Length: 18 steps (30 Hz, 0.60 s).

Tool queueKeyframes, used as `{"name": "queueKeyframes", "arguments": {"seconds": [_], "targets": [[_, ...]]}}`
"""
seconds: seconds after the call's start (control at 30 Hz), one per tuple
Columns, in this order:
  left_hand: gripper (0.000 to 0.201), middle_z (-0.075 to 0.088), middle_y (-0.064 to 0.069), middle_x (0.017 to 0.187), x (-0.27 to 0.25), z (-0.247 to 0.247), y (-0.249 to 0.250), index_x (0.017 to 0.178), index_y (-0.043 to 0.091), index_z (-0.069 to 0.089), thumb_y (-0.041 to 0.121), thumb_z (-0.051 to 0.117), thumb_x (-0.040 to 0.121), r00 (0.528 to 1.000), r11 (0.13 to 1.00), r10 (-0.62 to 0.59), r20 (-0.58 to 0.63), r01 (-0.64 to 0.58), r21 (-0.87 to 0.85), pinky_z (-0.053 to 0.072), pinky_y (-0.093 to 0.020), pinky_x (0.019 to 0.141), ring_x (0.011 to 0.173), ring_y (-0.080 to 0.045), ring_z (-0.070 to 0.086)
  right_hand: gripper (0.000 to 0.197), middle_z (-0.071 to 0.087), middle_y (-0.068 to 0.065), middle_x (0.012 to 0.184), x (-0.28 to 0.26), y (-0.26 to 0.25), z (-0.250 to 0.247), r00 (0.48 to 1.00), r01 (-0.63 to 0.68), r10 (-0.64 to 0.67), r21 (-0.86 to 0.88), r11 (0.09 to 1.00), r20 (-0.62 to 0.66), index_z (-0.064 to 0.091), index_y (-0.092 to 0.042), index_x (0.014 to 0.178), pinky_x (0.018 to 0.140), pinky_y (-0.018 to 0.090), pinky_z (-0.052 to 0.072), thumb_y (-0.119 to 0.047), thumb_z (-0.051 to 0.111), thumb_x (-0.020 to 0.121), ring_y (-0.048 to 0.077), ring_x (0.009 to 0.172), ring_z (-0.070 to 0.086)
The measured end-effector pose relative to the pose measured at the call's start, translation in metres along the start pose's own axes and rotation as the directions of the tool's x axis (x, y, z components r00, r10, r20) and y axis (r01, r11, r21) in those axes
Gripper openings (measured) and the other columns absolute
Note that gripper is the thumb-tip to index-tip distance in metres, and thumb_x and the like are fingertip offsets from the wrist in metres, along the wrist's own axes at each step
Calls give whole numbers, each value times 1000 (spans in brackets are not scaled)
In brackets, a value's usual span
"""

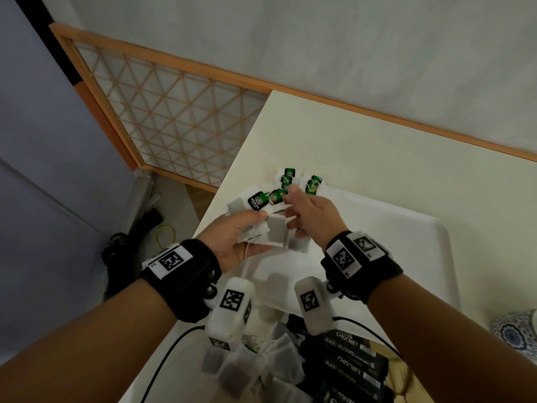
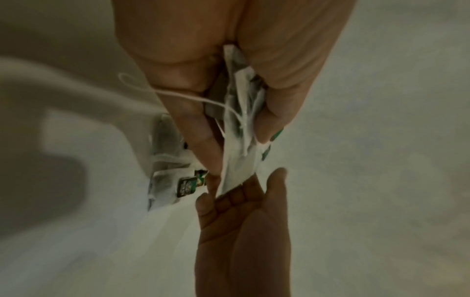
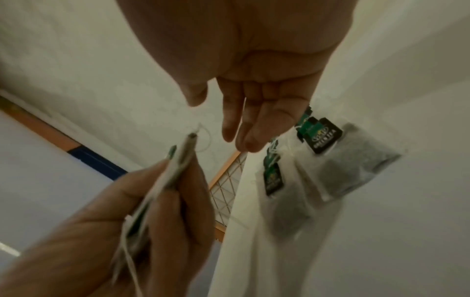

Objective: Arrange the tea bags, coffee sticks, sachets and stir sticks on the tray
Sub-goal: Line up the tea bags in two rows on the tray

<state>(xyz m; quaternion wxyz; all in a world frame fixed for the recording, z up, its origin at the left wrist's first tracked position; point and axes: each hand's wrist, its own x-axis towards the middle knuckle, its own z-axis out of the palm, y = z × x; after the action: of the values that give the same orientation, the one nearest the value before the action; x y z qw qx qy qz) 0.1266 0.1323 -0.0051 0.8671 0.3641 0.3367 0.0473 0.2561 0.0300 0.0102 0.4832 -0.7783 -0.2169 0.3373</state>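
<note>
Tea bags (image 1: pixel 266 228), a bunch of white paper ones w/ grey filling, strings and green-and-black tags, sit clamped in the left hand (image 1: pixel 232 239): thumb on top, fingers curled beneath, held above the near-left corner of the white plastic tray (image 1: pixel 406 228). Left wrist view shows the same bunch edge-on betw. thumb and fingers, a loose white string (image 2: pixel 183 96) looping out. Right hand (image 1: pixel 313 216) reaches fwd over the tray w/ fingers straight and apart, holding nothing; its fingertips (image 3: pixel 250 143) hover just beside the laid-out tea bags (image 1: pixel 293 181), which lie overlapping at the tray's far-left corner, green tags up. Can't tell if the fingertips touch them. Nearer the person, a loose pile of more white tea bags (image 1: pixel 261 365) lies on the cream table (image 1: pixel 377 146), next to black coffee stick packets (image 1: pixel 351 365) marked CHOCMET. Blue-and-white patterned ceramic piece (image 1: pixel 517 333) at the right edge.
</note>
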Motion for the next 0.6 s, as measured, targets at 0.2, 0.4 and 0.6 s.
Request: {"name": "queueKeyframes", "arguments": {"seconds": [0.2,0.4,0.6], "targets": [[35,67,-15,114,0,8,-6,121,9,63,20,62,88,1000,996,0,28,-3,86,58,-34,69,87,-24,67,8,63,-10,57,-5,2,-10,999,5,-10,115,993,40,70,-10,84,51,20,51,-18,71,83,6,50,57],[38,65,-20,114,1,1,-4,122,5,61,20,62,87,999,1000,22,-39,-22,5,59,-34,63,81,-24,69,6,63,2,67,-8,2,-24,1000,6,-4,240,971,-9,69,-8,88,53,22,55,-11,64,88,10,55,59],[31,67,-12,97,1,-16,3,118,6,59,19,60,90,980,996,69,-185,-79,-45,57,-28,49,69,-19,71,10,71,0,74,-13,11,-54,985,2,24,-153,988,171,71,-13,92,59,18,54,-16,63,89,10,65,63]]}}
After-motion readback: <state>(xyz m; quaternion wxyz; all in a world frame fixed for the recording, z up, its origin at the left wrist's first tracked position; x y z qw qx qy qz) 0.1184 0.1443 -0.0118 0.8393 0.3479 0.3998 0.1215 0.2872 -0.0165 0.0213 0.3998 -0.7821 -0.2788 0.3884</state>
